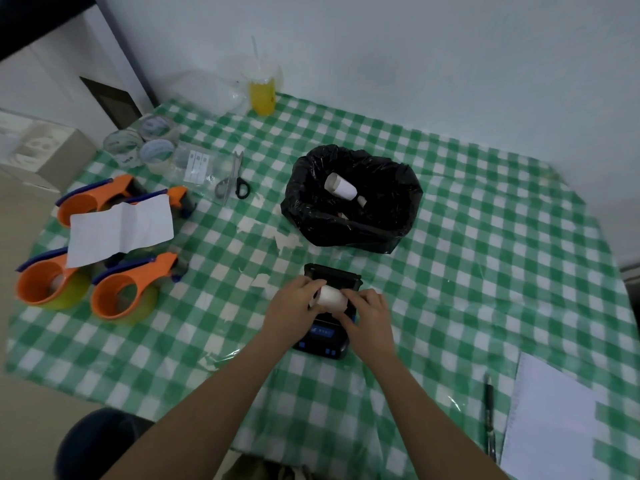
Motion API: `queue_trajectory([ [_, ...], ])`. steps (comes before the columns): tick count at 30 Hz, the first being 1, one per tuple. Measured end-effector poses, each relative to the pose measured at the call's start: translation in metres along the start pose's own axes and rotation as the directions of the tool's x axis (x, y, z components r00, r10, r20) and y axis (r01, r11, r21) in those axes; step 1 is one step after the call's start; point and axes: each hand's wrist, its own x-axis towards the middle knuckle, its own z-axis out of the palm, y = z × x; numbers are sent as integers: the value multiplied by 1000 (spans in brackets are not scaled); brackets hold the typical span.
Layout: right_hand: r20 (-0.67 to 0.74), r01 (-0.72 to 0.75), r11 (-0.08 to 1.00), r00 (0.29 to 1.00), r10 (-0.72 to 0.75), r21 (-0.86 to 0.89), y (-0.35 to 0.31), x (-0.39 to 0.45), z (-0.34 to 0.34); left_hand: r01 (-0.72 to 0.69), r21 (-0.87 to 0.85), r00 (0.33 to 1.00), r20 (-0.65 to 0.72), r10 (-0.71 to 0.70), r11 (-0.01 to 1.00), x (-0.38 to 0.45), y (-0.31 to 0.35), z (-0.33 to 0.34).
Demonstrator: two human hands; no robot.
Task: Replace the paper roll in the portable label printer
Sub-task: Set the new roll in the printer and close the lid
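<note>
1. Seating the fresh paper roll (331, 298) looks like the step in hand — both hands are clamped on it, the left hand (295, 308) wrapped round one end and the right hand (367, 315) pinching the other, with the roll held right over the open bay of the label printer (323, 341).

2. The printer's lid (333, 277) stands flipped up just beyond the grip, and the lit screen sits just under the wrists, on the near side. I can't tell whether the roll is already down in the bay or only resting on the edge; fingers cover that bit.

3. My guess for the next move: drop the roll in square, keep a tail of paper pulled out past the lid's edge, then let go and press the lid shut. Which way the paper feeds off the roll isn't visible from here, so worth checking before closing.

4. Beyond the lid, well apart from the grip, a black bin bag (349, 199) holds what looks like spent cores.

5. Off to the left of the grip are orange tape dispensers (121, 289), a loose sheet of paper (119, 230) and scissors (232, 178) — none of it close.

6. A pen (489, 407) and notepad (550, 420) lie near the right forearm. Nothing really blocks the job except the person's own fingers crowding the bay.
</note>
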Motion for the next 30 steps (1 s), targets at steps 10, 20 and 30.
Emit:
queue_trajectory([
  [10, 53, -45, 997, 997, 48, -64, 11, 2, 10, -76, 134, 996, 63, 68, 988, 4, -13, 12],
  [20, 46, -72, 993, 996, 77, -90, 3, 7, 13, 4, 251, 996, 88, -27, 968, 12, -7, 13],
  [30, -37, 36, 995, 999, -39, -89, 4, 0, 18, 115, 113, 990, -90, -105, 987, 7, -7, -7],
])
